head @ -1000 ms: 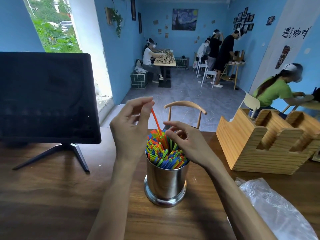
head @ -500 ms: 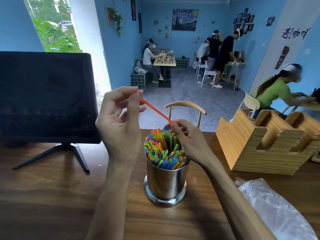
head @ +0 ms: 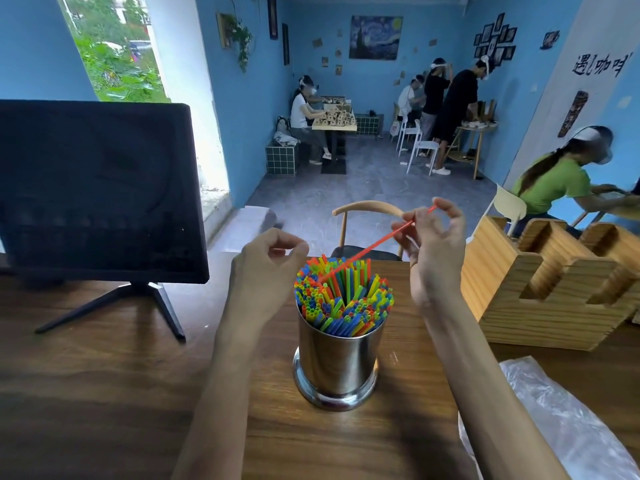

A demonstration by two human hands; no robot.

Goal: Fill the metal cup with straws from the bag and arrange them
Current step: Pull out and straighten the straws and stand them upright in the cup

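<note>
the fingers of the right hand pinch a red straw near its upper end; a short tip of it pokes out above the thumb and forefinger. from that pinch the red straw slants down and to the left, and its lower end meets the bundle of straws at the left side of the bundle. whether that end is pushed in among the others or only rests on their tops cannot be told.

the left hand hangs just to the left of the bundle, its fingers curled in loosely with the thumb tip near the forefinger; nothing shows between them, and they stand close to the straws without clearly touching.

the straws, in red, yellow, green and blue, stand packed upright in the metal cup, their open ends rising above its rim and leaning a little outward. the cup stands on the wooden counter between the two forearms.

at the lower right a clear plastic bag lies crumpled on the counter, cut off by the frame edge; what it holds cannot be made out. behind the right hand sits a wooden organiser with deep slots, also cut off at the right. a dark screen on a splayed stand fills the left side, and the curved back of a chair shows beyond the counter's far edge, partly hidden by the right hand.
</note>
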